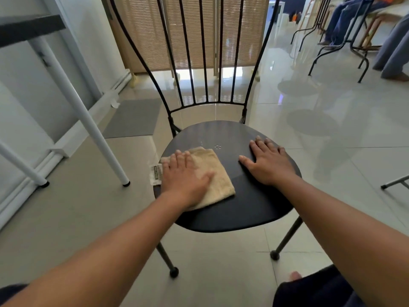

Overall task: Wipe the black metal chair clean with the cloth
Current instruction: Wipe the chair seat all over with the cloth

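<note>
**Beige cloth flat on the black seat**

Black metal chair (243, 202) stands on glossy pale floor tiles (332, 134). My left hand (186, 176) presses the folded beige cloth (218, 180) flat, fingers straight, on the seat's left side, a white tag (156, 175) hanging past its rim. My right hand (269, 161) rests open, palm down, on the seat's right side. Beyond the chair's backrest stands a slatted screen (188, 29).

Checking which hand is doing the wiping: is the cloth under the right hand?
No. The cloth lies under the left hand, while the right hand rests flat on the bare chair seat.
</note>
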Motion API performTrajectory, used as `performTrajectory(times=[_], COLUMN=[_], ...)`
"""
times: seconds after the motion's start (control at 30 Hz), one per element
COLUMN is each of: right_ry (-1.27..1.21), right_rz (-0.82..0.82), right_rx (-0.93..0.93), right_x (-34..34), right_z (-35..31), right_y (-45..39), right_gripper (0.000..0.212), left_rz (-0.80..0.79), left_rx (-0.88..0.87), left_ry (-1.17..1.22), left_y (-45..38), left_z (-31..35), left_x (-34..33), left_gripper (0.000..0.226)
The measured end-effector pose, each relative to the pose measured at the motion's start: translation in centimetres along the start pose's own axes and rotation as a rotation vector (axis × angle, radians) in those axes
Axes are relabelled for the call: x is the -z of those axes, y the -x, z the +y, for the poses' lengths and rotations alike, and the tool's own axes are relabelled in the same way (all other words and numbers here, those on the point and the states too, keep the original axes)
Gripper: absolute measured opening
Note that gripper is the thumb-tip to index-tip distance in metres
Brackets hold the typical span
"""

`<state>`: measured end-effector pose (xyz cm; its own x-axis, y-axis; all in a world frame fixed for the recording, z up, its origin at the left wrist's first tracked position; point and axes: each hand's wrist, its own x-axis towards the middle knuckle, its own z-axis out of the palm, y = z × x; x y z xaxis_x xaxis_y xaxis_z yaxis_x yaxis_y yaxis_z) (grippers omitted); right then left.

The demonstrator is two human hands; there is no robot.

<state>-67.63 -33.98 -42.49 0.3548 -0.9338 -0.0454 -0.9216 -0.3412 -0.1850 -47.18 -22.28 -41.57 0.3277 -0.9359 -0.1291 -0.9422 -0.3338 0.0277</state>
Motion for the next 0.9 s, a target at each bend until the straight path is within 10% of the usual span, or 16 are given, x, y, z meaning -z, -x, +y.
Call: performTrajectory(times=[0.13,0.53,0.8,0.9], right_ry=[0.002,0.017,-0.003,-0.01], right_rz=[-0.008,-0.013,-0.023,-0.022], right_rx=[0.002,0.003,0.014,0.015], right_x=[-0.2,-0.3,-0.2,-0.3], right_z=[0.0,-0.1,0.3,0.4], right_y=[-0.1,0.2,0.1,-0.1], right_gripper=[0.077,0.077,0.069,0.067], left_rz=[-0.022,-0.007,0.022,0.064], left_rx=[-0.109,0.109,-0.191,-0.062], left_ry=[0.025,0.043,0.025,0.04], left_y=[5.7,-5.6,-9.2,-9.0], left_z=[1.6,-1.1,3.7,0.8], left_x=[-0.6,0.6,0.9,0.1], left_gripper=[0.116,0.081,0.063,0.062])
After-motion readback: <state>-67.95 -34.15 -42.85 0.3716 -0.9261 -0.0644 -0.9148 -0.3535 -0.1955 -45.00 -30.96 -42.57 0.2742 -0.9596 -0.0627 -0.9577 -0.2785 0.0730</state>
